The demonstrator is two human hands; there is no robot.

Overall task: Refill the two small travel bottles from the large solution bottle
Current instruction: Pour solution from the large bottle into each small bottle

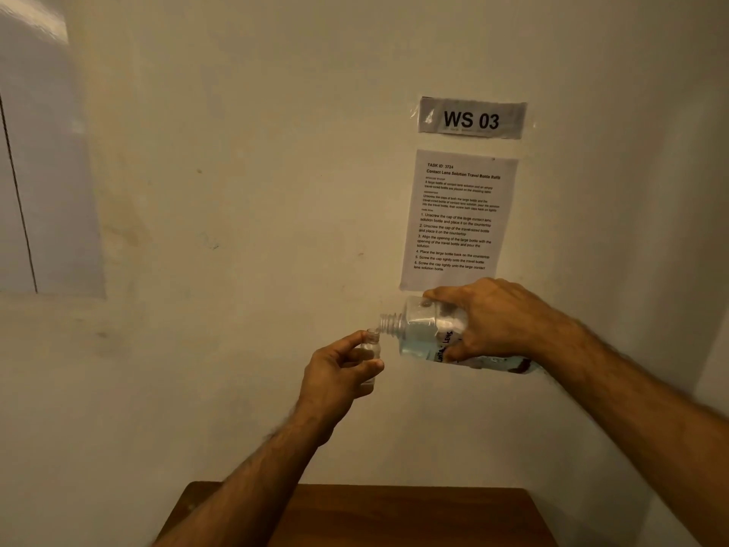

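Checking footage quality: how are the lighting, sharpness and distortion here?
Head view: dim, warm yellowish light; wide-angle bending at the edges; glare patch on the wall top left; WS 03 sign readable, instruction sheet small print soft; small travel bottle faint.

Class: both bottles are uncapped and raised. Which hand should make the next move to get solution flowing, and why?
The right hand. It holds the large clear solution bottle on its side, neck beside the small clear travel bottle; tipping further should pour. The left hand only steadies it upright.

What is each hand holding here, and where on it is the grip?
Left hand: small travel bottle, gripped around its body. Right hand: large solution bottle, tipped sideways, gripped around its middle.
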